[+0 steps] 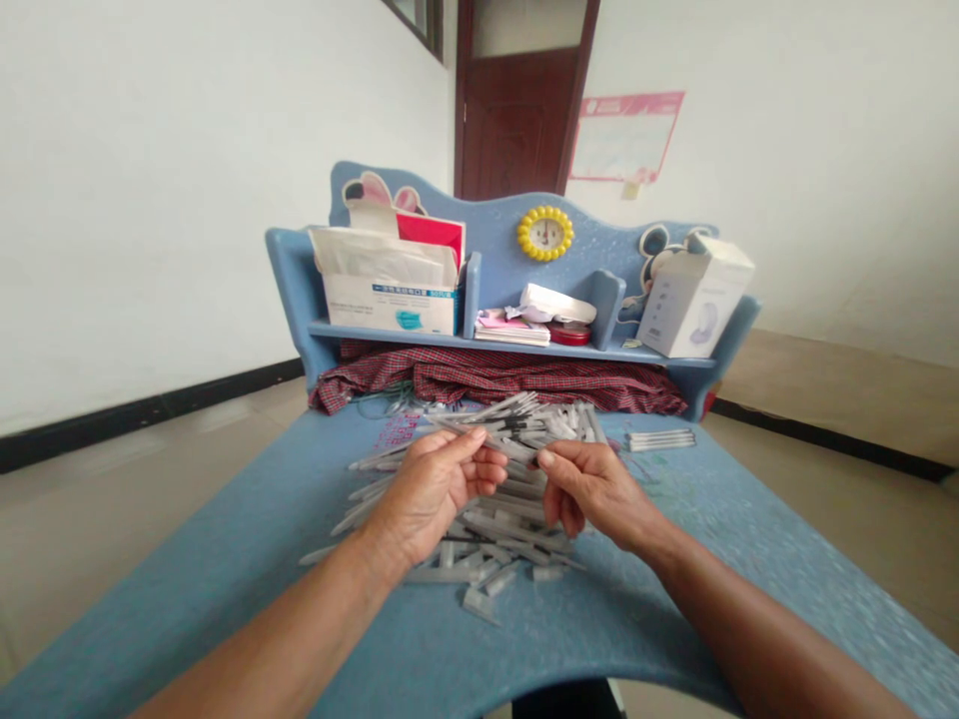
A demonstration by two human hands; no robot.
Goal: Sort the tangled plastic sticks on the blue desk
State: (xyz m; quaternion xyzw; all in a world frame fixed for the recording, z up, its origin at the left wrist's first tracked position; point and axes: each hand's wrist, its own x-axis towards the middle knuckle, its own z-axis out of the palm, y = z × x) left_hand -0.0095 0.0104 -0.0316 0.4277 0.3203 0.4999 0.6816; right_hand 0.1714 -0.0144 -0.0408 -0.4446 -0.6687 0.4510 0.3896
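Note:
A large heap of pen parts [498, 524], mostly pale translucent barrels and caps with some dark pieces, lies on the blue desk [247, 559]. Above it, my left hand [442, 479] pinches one end of a pale translucent pen part [513, 449] between thumb and forefinger. At the other end, the closed thumb and finger of my right hand [591, 489] grip a small dark tip; whether this is a separate piece I cannot tell. Short clear caps [479, 602] lie loose at the heap's near edge. Several pens [660, 439] lie side by side to the right.
Behind the heap, a red checked cloth [509, 377] is bunched under the desk's shelf [420, 335]. On the shelf stand a mask box [390, 300], small notebooks [513, 330], a round red case [570, 334] and a white box [693, 300]. A yellow flower-shaped clock [545, 234] is on the backboard.

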